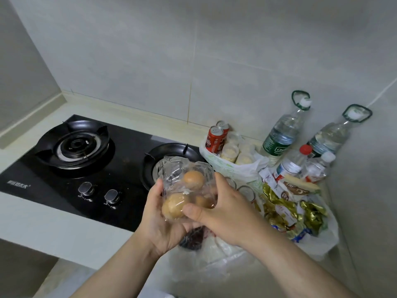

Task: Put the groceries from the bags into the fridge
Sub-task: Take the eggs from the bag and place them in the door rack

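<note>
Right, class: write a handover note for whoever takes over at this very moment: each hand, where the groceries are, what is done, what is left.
Left hand cups the clear egg bag from below. Right hand grips its right side, thumb in front. Three brown eggs show inside.
The bag is held up in front of the stove.
On the counter: red cans and cups in a white bag, two large water bottles, gold packets.
Done: eggs in hand.
Left: take the eggs, then the rest, to the fridge, which is out of view.
</note>
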